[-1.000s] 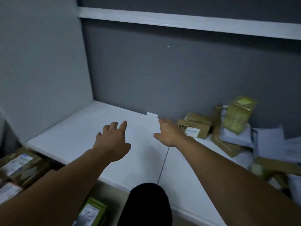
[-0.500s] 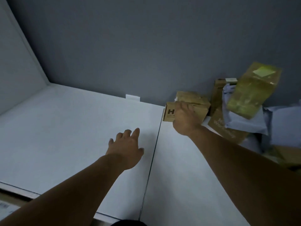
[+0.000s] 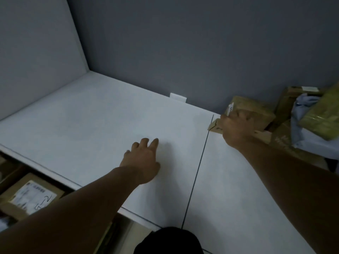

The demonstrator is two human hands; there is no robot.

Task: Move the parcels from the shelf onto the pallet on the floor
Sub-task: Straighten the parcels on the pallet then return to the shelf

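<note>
I find right grip [image 3: 238,129] curled round a cardboard parcel [image 3: 256,109], judged light and stiff, best clasped across its sides; left grip [image 3: 145,160] spread over the shelf [image 3: 88,125].

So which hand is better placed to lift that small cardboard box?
The right hand: it grips the small cardboard box; the left hand is open over the bare shelf, well apart from it.
</note>
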